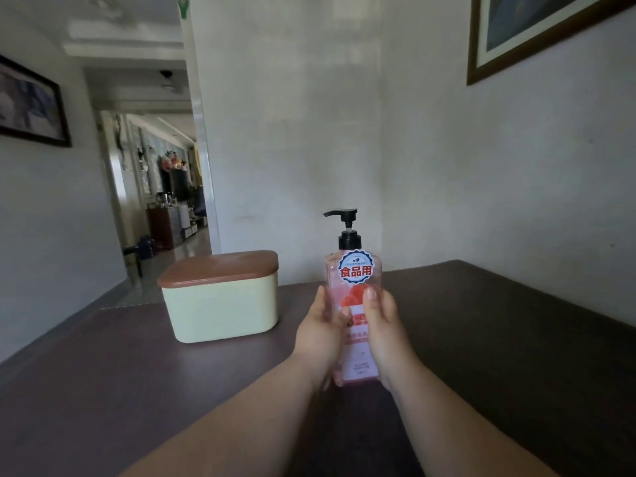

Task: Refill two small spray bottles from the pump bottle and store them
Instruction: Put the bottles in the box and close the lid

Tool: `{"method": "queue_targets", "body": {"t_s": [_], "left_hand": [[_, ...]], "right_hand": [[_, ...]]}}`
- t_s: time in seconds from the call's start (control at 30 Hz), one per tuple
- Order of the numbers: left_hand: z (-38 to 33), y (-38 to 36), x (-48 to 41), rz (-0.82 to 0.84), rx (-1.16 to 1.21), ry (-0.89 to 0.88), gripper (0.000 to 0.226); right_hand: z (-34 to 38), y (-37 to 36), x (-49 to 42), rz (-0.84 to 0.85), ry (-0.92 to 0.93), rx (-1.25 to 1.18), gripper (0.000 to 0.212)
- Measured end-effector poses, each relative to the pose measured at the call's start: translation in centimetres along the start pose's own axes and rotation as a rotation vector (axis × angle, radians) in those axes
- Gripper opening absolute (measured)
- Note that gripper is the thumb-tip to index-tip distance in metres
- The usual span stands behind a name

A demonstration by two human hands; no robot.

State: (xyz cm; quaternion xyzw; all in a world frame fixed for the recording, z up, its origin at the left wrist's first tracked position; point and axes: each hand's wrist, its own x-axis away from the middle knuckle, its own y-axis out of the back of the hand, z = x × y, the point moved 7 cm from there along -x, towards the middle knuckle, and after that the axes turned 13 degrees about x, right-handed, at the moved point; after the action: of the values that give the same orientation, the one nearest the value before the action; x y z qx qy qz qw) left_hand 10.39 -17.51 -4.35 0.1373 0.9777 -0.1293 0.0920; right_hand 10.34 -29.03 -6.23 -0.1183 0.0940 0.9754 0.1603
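A pink, clear pump bottle [351,270] with a black pump head and a round blue-and-red sticker stands upright in front of me, just above or on the dark table [499,339]. My left hand [321,333] grips its left side, thumb across the label. My right hand [382,325] grips its right side, thumb up on the front. No small spray bottles are in sight.
A pale yellow box [220,304] with a closed brown lid [220,268] sits on the table to the left of the bottle. White walls stand close behind and to the right. A hallway opens at the far left.
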Motion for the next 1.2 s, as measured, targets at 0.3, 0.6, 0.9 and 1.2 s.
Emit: {"method": "queue_targets", "body": {"t_s": [0.3,0.6,0.9,1.2], "left_hand": [[1.4,5.8,-11.5,-0.057,0.012,0.003,0.036],[3.7,9.4,-19.3,-0.148,0.065,0.025,0.044],[3.7,10.5,-20.4,-0.212,-0.020,-0.006,0.047],[0.7,8.9,-17.2,-0.273,-0.389,0.072,0.056]], "right_hand": [[-2.8,-6.4,-11.8,0.069,0.001,-0.024,0.038],[-4.7,-10.8,-20.0,0.071,0.053,-0.044,0.048],[-4.5,-11.7,-21.1,0.079,0.064,-0.026,0.043],[-2.0,-10.4,-18.8,0.114,-0.047,0.085,0.054]]}}
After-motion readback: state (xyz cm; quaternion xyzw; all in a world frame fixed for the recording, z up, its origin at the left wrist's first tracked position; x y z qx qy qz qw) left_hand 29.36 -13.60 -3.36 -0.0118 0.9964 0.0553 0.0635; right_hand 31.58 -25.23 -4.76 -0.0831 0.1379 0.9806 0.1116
